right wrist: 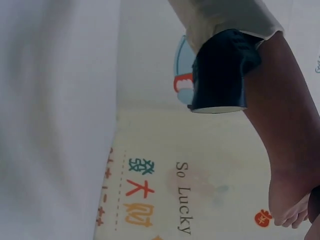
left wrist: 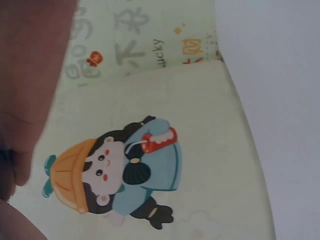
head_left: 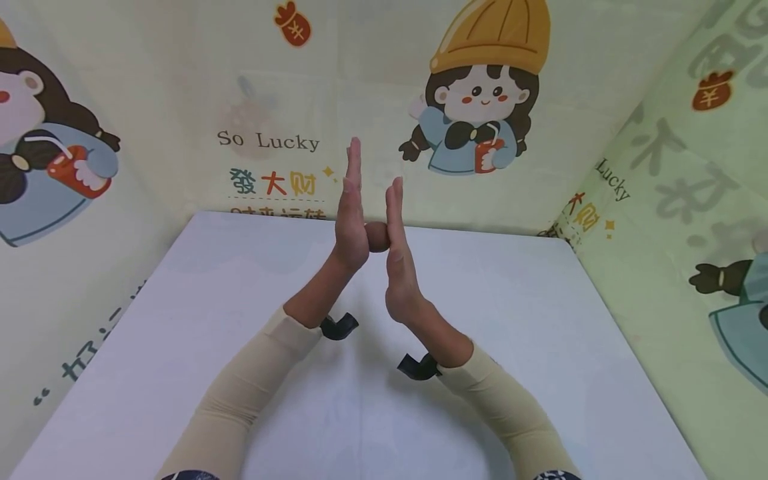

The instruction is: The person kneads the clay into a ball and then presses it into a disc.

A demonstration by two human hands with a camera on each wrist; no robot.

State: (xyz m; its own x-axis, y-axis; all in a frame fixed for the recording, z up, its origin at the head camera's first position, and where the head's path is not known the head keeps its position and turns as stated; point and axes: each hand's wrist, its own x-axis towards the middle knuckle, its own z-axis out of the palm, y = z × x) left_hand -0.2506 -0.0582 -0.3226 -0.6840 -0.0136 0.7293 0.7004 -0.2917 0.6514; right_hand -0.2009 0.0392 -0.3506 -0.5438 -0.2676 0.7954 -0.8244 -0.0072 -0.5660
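Note:
A small brown ball (head_left: 378,237) is pressed between my two palms, above the far part of the white table (head_left: 492,320). My left hand (head_left: 351,223) stands upright at the ball's left, its fingers straight and pointing up. On the other side my right hand (head_left: 399,260) presses the ball, also with straight fingers. In the right wrist view, the left hand (right wrist: 290,205) shows at the lower right, beside a dark rounded edge of the ball (right wrist: 314,205). Blurred skin (left wrist: 30,65) fills the left side of the left wrist view; which hand it belongs to I cannot tell.
A black curved mount (head_left: 339,327) sits at the left wrist, and another black mount (head_left: 419,367) at the right wrist. Pale printed sheets (head_left: 372,100) with cartoon figures and lettering rise behind the table and along both sides.

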